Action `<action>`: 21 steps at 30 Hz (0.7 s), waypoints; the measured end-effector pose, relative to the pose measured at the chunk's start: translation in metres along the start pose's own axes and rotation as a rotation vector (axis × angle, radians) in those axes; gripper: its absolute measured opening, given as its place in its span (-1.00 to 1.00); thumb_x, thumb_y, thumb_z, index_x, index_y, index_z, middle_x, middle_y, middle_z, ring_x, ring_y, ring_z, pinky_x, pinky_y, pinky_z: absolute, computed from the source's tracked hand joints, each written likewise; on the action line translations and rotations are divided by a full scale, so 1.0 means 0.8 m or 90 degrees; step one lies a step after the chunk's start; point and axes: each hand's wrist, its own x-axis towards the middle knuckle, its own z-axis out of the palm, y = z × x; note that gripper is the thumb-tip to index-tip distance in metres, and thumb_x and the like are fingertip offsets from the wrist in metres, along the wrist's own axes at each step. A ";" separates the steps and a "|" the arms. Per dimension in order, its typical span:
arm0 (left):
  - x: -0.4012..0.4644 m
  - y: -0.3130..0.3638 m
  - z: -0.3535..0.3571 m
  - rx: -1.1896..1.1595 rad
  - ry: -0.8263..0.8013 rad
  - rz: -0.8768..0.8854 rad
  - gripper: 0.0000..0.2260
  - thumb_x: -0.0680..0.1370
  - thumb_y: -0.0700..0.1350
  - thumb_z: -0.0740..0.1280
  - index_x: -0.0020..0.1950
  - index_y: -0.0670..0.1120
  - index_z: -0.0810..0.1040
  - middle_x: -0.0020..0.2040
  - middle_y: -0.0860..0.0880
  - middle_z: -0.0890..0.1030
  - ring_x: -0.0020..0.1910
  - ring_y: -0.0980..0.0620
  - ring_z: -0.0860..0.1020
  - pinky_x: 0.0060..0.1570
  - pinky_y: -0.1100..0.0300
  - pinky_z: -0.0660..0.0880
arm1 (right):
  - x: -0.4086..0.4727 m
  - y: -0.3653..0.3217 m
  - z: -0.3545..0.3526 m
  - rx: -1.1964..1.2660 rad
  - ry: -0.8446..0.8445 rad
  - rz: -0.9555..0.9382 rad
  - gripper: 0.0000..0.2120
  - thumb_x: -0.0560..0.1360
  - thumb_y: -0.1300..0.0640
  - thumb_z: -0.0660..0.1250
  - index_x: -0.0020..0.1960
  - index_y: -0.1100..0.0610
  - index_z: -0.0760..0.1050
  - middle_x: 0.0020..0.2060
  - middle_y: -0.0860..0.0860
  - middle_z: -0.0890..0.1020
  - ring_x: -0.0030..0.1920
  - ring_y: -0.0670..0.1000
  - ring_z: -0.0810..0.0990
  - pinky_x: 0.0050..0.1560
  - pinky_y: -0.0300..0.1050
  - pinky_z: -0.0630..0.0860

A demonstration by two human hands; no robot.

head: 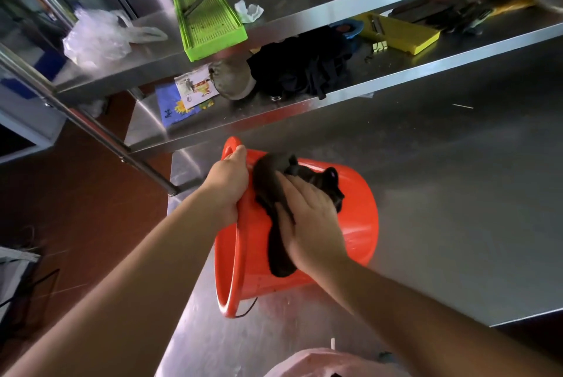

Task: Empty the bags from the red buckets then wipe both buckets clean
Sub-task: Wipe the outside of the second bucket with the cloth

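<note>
A red bucket (pixel 356 215) lies on its side on the steel table (pixel 457 193), its mouth facing left. My left hand (pixel 228 184) grips the upper rim of the bucket. My right hand (pixel 310 221) presses a dark cloth (pixel 271 190) flat against the bucket's outer wall. The cloth drapes over the wall from near the rim down past my wrist. The bucket's wire handle (pixel 248 309) hangs below the rim. A pink plastic bag (pixel 307 364) shows at the bottom edge.
A steel shelf unit (pixel 274 108) stands behind the bucket, holding a green slicer tray (pixel 207 20), a clear plastic bag (pixel 94 38), a yellow slicer (pixel 402 35), a dark bundle of fabric (pixel 304 68) and paper packets (pixel 189 96). Red floor (pixel 76 193) lies to the left.
</note>
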 end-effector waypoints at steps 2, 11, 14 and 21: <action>0.003 0.001 -0.008 -0.008 -0.008 -0.021 -0.51 0.65 0.27 0.29 0.26 -0.14 0.59 -0.17 -0.09 0.72 -0.27 -0.07 0.71 -0.12 -0.07 0.70 | -0.013 0.042 -0.003 -0.034 0.037 0.069 -0.56 0.57 0.05 0.22 0.43 0.10 0.47 0.30 0.11 0.58 0.27 0.17 0.53 0.30 0.06 0.41; 0.010 0.002 -0.013 0.053 0.048 -0.015 -0.36 0.62 0.38 0.20 0.40 -0.12 0.54 0.08 -0.14 0.71 0.01 -0.16 0.72 0.12 -0.13 0.66 | -0.026 0.158 -0.028 0.114 0.058 0.578 -0.66 0.59 -0.09 0.22 0.35 -0.08 0.40 0.19 0.09 0.61 0.20 0.20 0.58 0.13 0.03 0.46; 0.007 0.003 -0.021 0.110 0.082 0.005 -0.24 0.59 0.45 0.11 0.55 -0.09 0.43 0.40 -0.15 0.57 0.36 -0.21 0.56 0.43 -0.18 0.45 | -0.022 0.157 -0.026 0.125 0.056 0.609 -0.63 0.58 -0.11 0.21 0.36 -0.08 0.40 0.17 0.09 0.64 0.18 0.20 0.59 0.06 -0.03 0.41; 0.000 0.017 -0.040 -0.069 -0.051 0.027 -0.72 0.59 0.03 0.43 0.13 -0.16 0.69 -0.04 -0.17 0.67 -0.21 -0.08 0.67 -0.11 0.01 0.71 | 0.011 0.184 -0.043 0.152 0.012 0.663 -0.63 0.53 -0.12 0.24 0.24 0.02 0.56 -0.03 0.03 0.68 0.03 0.15 0.64 -0.10 -0.14 0.41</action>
